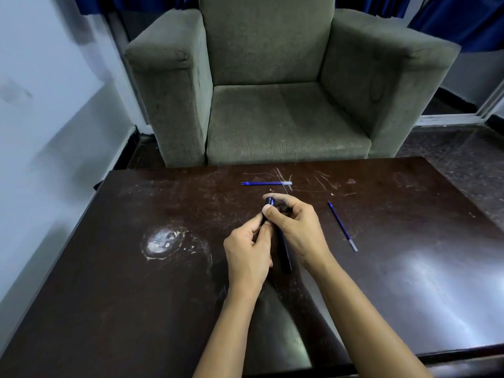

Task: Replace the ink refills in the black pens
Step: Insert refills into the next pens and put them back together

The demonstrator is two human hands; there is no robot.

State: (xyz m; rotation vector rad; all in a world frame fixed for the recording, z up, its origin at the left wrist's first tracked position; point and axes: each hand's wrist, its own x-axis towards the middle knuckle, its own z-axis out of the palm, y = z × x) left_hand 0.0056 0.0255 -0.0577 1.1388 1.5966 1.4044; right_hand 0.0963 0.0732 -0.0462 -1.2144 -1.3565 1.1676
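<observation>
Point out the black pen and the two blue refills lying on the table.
black pen [283, 251], head view, lower barrel between the hands
far refill [266, 183], head view, middle of the blue tube
right refill [341, 225], head view, middle of the blue tube

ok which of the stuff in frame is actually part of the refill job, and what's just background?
Part of the job:
black pen, held in both hands, left hand and right hand
blue refill at the table's far side
second blue refill to the right of the hands

Just there:
green armchair
white stain on the table
blue curtains
</observation>
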